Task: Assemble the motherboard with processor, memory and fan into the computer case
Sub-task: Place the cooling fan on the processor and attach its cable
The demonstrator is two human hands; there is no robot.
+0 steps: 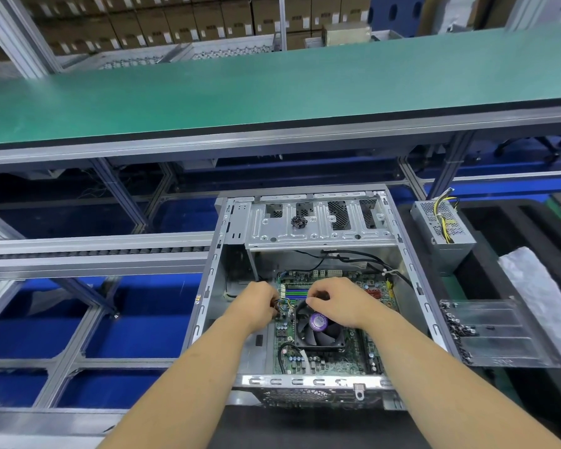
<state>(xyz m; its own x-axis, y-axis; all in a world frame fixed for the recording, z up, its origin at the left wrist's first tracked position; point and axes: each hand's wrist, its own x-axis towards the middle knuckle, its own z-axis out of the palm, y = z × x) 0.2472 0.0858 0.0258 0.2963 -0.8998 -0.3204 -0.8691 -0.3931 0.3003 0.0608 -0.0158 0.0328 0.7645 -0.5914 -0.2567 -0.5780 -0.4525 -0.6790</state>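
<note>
The left hand [259,306] is curling its fingers around a small bundle of thin coloured wires [284,303] at the left edge of the fan, pinching them just above the board. The right hand [337,301] is reaching in from the right with fingers bent, its fingertips [311,299] pressing at the far rim of the fan; whether they are gripping a wire there I cannot tell. Both forearms are coming up from the bottom of the view and converging over the board.

One fan [318,325] is sitting flat on the motherboard, its black square frame lying directly under and just nearer than the right hand, with a purple round label facing upward at its hub. One green motherboard [347,351] is lying flat in the floor of the case, its long axis running away from the person, with blue and green memory slots [293,294] lying crosswise just beyond the two hands.

One grey metal computer case [305,382] is lying on its side with the open face upward, its drive cage [318,222] at the far end. Black cables [353,256] are trailing under that cage.

To the right of the case, one grey power supply [444,228] with yellow and black leads is standing apart, and one clear plastic tray [496,335] is lying nearer. A green tabletop [272,89] is stretching across beyond the case.
</note>
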